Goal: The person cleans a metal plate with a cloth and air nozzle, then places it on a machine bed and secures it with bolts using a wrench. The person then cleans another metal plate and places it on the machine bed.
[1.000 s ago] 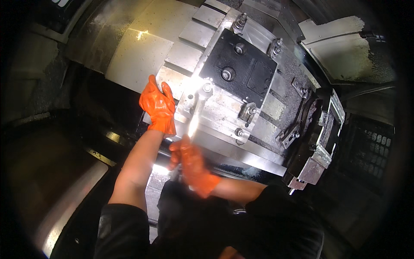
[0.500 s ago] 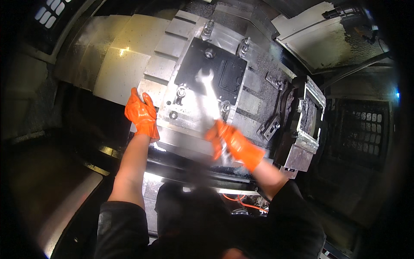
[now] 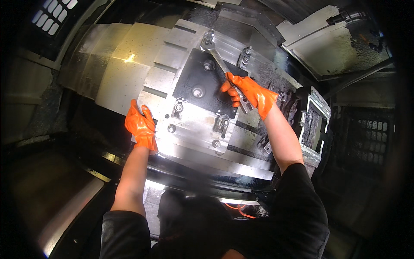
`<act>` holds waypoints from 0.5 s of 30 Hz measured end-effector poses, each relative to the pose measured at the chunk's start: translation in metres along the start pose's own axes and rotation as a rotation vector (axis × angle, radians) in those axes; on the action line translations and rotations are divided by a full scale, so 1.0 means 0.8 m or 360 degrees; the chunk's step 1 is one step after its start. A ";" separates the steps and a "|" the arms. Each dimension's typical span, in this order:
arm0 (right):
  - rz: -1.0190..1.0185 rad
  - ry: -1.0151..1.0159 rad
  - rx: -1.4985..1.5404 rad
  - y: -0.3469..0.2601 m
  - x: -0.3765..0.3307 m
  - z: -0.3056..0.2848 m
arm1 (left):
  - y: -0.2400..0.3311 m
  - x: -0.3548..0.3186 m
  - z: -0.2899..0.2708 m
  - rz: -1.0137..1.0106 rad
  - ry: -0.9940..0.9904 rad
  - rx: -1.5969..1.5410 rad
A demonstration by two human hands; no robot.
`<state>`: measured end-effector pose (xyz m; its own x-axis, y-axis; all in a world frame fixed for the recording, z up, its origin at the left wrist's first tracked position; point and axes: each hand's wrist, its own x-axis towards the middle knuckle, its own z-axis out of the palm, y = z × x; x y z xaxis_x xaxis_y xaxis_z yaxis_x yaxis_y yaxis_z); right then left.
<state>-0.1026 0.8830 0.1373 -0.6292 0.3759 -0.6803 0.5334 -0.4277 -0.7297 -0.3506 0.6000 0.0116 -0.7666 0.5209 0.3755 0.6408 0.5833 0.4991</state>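
My right hand [image 3: 252, 93], in an orange glove, is wrapped round the handle of a metal wrench [image 3: 221, 61]. The wrench lies slantwise above a dark rectangular plate [image 3: 184, 82], its far head at the nut of the far left clamp bolt [image 3: 208, 36]. My left hand [image 3: 140, 123], gloved alike, rests on the near left edge of the slotted metal table [image 3: 151, 84], thumb and fingers apart and nothing held. Other clamp bolts stand at the plate's far right [image 3: 246, 56], near left [image 3: 178, 108] and near right [image 3: 222, 122] corners. My right fingers hide part of the plate.
Overlapping metal covers [image 3: 123, 80] stretch to the left of the table. A block-shaped metal frame [image 3: 317, 123] stands on the right. Dark chips lie along the table's right side. An orange hose [image 3: 239, 210] shows below the near edge.
My right hand has moved away from me and to the right with the wrench. The wrench's head has gone from over the dark plate to the far left clamp bolt. My left hand stays put.
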 end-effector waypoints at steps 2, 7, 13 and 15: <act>-0.0001 -0.0017 0.0078 0.004 0.008 -0.004 | -0.003 -0.001 0.003 0.0009 -0.0007 0.0013; 0.0021 0.0002 -0.0070 -0.018 0.000 -0.028 | 0.001 0.000 0.002 -0.0023 -0.0054 0.0037; 0.0185 -0.0045 -0.0447 -0.061 0.008 -0.085 | 0.004 0.001 -0.001 -0.0072 -0.0121 0.0033; 0.0149 -0.0083 -0.0556 -0.073 0.013 -0.097 | 0.005 0.002 -0.003 -0.0105 -0.0161 0.0020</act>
<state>-0.0964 0.9760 0.1676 -0.5918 0.3023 -0.7472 0.7451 -0.1485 -0.6502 -0.3489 0.6017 0.0162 -0.7996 0.5409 0.2609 0.5898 0.6259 0.5102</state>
